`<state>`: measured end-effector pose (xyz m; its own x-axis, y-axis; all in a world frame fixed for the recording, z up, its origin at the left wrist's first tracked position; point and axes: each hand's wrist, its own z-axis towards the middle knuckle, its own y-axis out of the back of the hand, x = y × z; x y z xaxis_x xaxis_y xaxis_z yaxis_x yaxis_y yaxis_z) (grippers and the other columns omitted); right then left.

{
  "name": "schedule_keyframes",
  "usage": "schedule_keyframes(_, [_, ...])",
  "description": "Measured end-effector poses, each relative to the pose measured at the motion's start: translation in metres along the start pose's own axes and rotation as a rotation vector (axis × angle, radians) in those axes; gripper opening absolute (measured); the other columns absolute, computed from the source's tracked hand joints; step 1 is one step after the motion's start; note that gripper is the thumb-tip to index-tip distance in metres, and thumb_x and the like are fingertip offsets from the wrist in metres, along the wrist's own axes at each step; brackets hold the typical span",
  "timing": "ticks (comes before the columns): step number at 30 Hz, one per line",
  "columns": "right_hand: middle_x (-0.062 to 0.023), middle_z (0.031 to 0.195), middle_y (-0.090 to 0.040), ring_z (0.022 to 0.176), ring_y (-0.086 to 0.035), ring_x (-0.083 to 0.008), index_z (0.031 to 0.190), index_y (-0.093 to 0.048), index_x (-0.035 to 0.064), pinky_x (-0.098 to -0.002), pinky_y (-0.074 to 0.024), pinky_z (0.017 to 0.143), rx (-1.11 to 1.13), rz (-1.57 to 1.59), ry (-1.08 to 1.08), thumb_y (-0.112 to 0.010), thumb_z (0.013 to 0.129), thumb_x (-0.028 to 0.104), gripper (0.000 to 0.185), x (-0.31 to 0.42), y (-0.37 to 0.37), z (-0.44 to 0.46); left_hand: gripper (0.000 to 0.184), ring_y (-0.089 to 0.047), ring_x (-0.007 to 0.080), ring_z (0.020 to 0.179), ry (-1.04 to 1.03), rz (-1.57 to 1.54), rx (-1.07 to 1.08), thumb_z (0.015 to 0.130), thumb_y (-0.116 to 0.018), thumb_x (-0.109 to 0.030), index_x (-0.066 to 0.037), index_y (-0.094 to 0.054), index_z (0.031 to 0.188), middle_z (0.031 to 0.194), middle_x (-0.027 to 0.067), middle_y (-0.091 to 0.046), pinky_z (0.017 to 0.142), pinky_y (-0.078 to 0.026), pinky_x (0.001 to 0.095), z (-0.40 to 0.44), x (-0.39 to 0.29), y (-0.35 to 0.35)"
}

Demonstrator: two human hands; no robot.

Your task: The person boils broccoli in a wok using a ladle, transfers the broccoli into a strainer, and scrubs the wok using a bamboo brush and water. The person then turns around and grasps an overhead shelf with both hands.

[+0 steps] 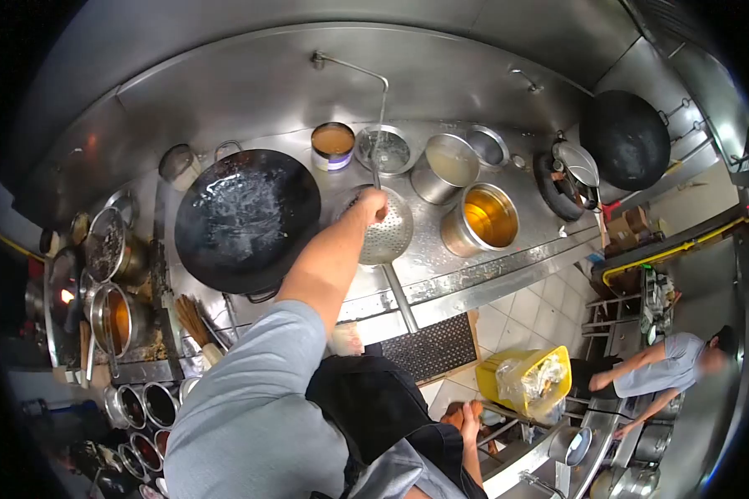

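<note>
My left hand (371,205) reaches across the steel range, its fingers wrapped round the handle of a ladle (376,176). The ladle points toward a round metal basin (384,150) where water falls from a wall tap (384,91). Beneath my hand lies a perforated strainer (389,237), its long handle pointing back toward me. To the left sits a large black wok (245,220) with a wet, shiny inside. My right hand (466,418) is low by my black apron, fingers curled; what they hold, if anything, I cannot make out.
Right of the strainer stand a pot of amber liquid (489,218) and a pot of cloudy liquid (449,166). An open tin (333,147) stands behind the wok. A yellow bin (512,384) is at the right, near a co-worker (666,366). Several pots line the left.
</note>
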<state>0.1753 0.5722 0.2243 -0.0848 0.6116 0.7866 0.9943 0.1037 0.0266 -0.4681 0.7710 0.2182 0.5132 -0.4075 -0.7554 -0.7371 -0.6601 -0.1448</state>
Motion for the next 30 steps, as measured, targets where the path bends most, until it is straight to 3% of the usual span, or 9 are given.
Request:
schedule_keyframes(3, [-0.0076,0.088,-0.065,0.073,-0.065,-0.0196,0.109,-0.058,0.0041,-0.0352,-0.0558,0.065,0.093,0.309,-0.050,-0.063,0.097,0.031,0.030,-0.033,0.029,-0.016,0.016,-0.055,0.0172,0.056,0.116,-1.004,0.278,0.092,-0.054,-0.012,-0.008,-0.053,0.076,0.067,0.0060,-0.055,0.051,-0.045,0.0302,0.010,0.000,-0.023])
schedule_keyframes(6, [-0.0058,0.087,-0.065,0.071,-0.064,-0.0172,0.103,-0.060,0.0050,-0.0330,-0.0531,0.062,-0.060,-0.080,-0.096,-0.061,0.098,0.027,0.023,-0.070,0.053,0.001,0.011,-0.056,0.0140,0.059,0.132,-1.428,0.432,0.090,-0.059,-0.010,-0.006,-0.053,0.082,0.073,0.0023,-0.054,0.052,-0.045,0.0279,-0.027,0.003,-0.019])
schedule_keyframes(9, [-0.0039,0.084,-0.065,0.069,-0.061,-0.0150,0.092,-0.063,0.0062,-0.0315,-0.0489,0.059,0.190,-0.389,-0.013,-0.060,0.099,0.026,0.021,-0.117,0.105,0.060,0.010,-0.058,0.0122,0.061,0.015,-1.529,0.652,0.091,-0.060,-0.010,-0.005,-0.054,0.084,0.075,0.0020,-0.055,0.052,-0.046,0.0264,-0.088,0.013,0.003])
schedule_keyframes(13, [-0.0026,0.079,-0.065,0.068,-0.059,-0.0140,0.082,-0.061,0.0080,-0.0325,-0.0476,0.058,0.180,-0.622,0.212,-0.062,0.098,0.025,0.023,-0.100,0.100,0.101,0.012,-0.056,0.0087,0.061,-0.064,-1.442,0.698,0.095,-0.056,-0.012,-0.001,-0.054,0.100,0.078,-0.0005,-0.055,0.048,-0.042,0.0237,-0.176,0.023,0.044])
schedule_keyframes(16, [-0.0053,0.091,-0.066,0.076,-0.062,-0.0179,0.103,-0.061,0.0025,-0.0350,-0.0529,0.067,0.114,-0.583,-0.006,-0.066,0.094,0.028,0.027,-0.087,0.095,0.133,0.010,-0.054,0.0086,0.059,-0.052,-1.408,0.741,0.096,-0.056,-0.015,-0.006,-0.058,0.099,0.077,-0.0012,-0.055,0.047,-0.042,0.0258,-0.255,0.028,0.081])
schedule_keyframes(21, [-0.0078,0.096,-0.066,0.080,-0.065,-0.0197,0.117,-0.058,0.0006,-0.0345,-0.0542,0.070,0.249,-0.692,0.031,-0.065,0.095,0.023,0.032,-0.042,0.032,0.149,0.018,-0.051,0.0072,0.057,-0.101,-1.154,0.452,0.096,-0.057,-0.018,-0.009,-0.060,0.112,0.079,-0.0017,-0.053,0.041,-0.038,0.0250,-0.363,0.061,0.132])
schedule_keyframes(24, [-0.0020,0.074,-0.062,0.065,-0.057,-0.0130,0.084,-0.059,0.0068,-0.0315,-0.0457,0.060,0.305,-0.565,-0.050,-0.061,0.098,0.020,0.020,-0.048,0.010,0.165,0.021,-0.048,0.0071,0.055,-0.093,-1.060,0.263,0.095,-0.058,-0.016,-0.013,-0.057,0.116,0.078,-0.0014,-0.052,0.039,-0.037,0.0243,-0.410,0.084,0.146])
schedule_keyframes(27, [-0.0078,0.093,-0.067,0.078,-0.065,-0.0186,0.113,-0.058,0.0023,-0.0334,-0.0542,0.068,0.407,-0.567,-0.076,-0.064,0.096,0.021,0.026,-0.055,0.009,0.183,0.030,-0.048,0.0083,0.055,-0.030,-0.982,0.067,0.095,-0.056,-0.014,-0.014,-0.049,0.124,0.078,-0.0009,-0.052,0.039,-0.038,0.0246,-0.439,0.111,0.153])
schedule_keyframes(30, [-0.0052,0.086,-0.066,0.072,-0.065,-0.0179,0.105,-0.060,0.0044,-0.0319,-0.0541,0.066,0.413,-0.619,-0.100,-0.063,0.096,0.020,0.018,-0.043,0.003,0.178,0.041,-0.048,0.0101,0.051,0.001,-0.797,-0.150,0.094,-0.055,-0.013,-0.013,-0.041,0.132,0.076,-0.0003,-0.053,0.039,-0.039,0.0247,-0.455,0.138,0.157])
